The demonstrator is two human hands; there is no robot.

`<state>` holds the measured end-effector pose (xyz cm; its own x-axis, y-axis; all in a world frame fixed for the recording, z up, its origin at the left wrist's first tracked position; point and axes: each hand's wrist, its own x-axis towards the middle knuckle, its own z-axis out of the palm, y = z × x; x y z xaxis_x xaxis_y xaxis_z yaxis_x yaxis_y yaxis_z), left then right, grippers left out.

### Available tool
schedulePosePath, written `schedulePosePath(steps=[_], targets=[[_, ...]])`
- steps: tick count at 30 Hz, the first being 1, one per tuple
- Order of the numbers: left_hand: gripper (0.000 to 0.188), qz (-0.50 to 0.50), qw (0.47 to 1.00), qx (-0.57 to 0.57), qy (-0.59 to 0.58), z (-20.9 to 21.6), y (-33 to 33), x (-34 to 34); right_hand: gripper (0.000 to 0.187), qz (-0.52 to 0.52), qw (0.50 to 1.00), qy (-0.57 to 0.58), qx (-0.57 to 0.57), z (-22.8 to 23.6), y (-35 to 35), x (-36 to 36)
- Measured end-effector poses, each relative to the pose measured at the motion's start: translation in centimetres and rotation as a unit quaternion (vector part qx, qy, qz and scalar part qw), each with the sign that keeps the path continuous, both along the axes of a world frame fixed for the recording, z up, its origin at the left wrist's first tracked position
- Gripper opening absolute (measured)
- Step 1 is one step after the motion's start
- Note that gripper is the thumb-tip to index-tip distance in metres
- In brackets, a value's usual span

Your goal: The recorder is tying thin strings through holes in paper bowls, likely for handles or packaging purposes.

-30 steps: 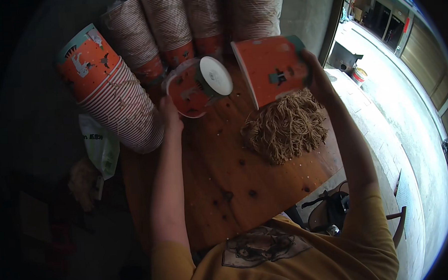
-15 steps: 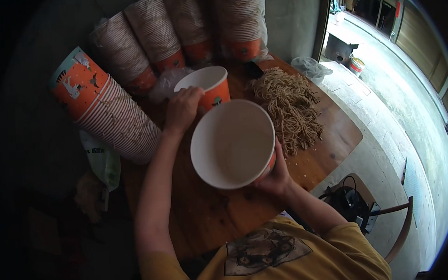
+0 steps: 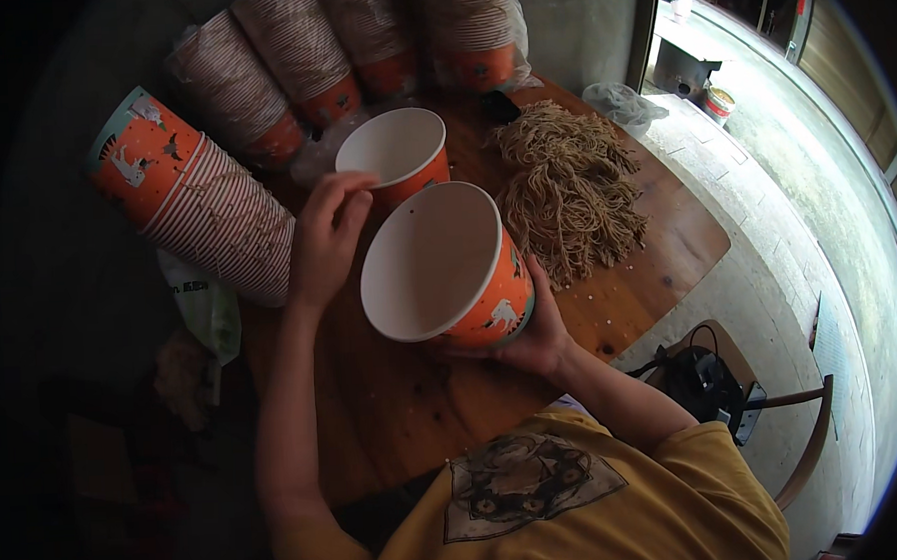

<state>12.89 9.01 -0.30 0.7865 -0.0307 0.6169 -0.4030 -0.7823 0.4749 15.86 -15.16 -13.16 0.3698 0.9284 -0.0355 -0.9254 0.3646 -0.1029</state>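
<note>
My right hand [image 3: 531, 331] grips an orange paper bucket [image 3: 491, 300] from below and the right side. The bucket is tilted, its white mouth facing up toward the left. A small dark spot shows on its inner wall near the far rim. My left hand [image 3: 331, 225] is raised by the rim of a second orange paper bucket [image 3: 393, 147], which stands upright on the table behind the first. Its fingers are stretched out and hold nothing that I can see; whether they touch that rim I cannot tell. To the right lies a heap of tan cords [image 3: 570, 195].
A leaning stack of nested buckets [image 3: 220, 210] stands at the left of the wooden table [image 3: 660, 301]. Several plastic-wrapped stacks [image 3: 298, 51] line the back. A clear plastic bag [image 3: 623, 107] lies at the far right. A chair with a black bag [image 3: 695, 381] is at the right.
The bucket in my right hand has turned, showing more of its printed orange side. My left hand has come off the standing bucket's rim, and its fingers have straightened.
</note>
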Motion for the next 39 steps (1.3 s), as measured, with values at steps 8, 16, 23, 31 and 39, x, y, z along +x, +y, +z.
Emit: schedulePosePath(steps=[8, 16, 23, 31, 39], targets=[[0.021, -0.089, 0.952, -0.167, 0.242, 0.9, -7.4, -8.9, 0.085, 0.023, 0.999, 0.022, 0.01, 0.5, 0.4, -0.9], [0.013, 0.011, 0.954, -0.147, 0.259, 0.2, -7.2, -10.4, 0.077, 0.125, 0.972, -0.132, -0.15, -0.8, 0.9, -0.2], [0.009, 0.061, 0.977, -0.059, 0.197, -0.3, -7.4, -14.0, 0.024, -0.09, 0.525, -0.704, -0.469, 2.4, -5.2, 2.6], [0.012, 0.091, 0.982, -0.069, 0.152, -2.1, -8.4, -13.7, 0.008, -0.313, 0.151, -0.826, -0.445, 3.8, -8.6, 8.5], [0.015, 0.093, 0.986, 0.018, 0.139, -3.1, -10.0, -12.6, 0.009, -0.384, 0.141, -0.793, -0.451, 5.3, -8.9, 16.9]])
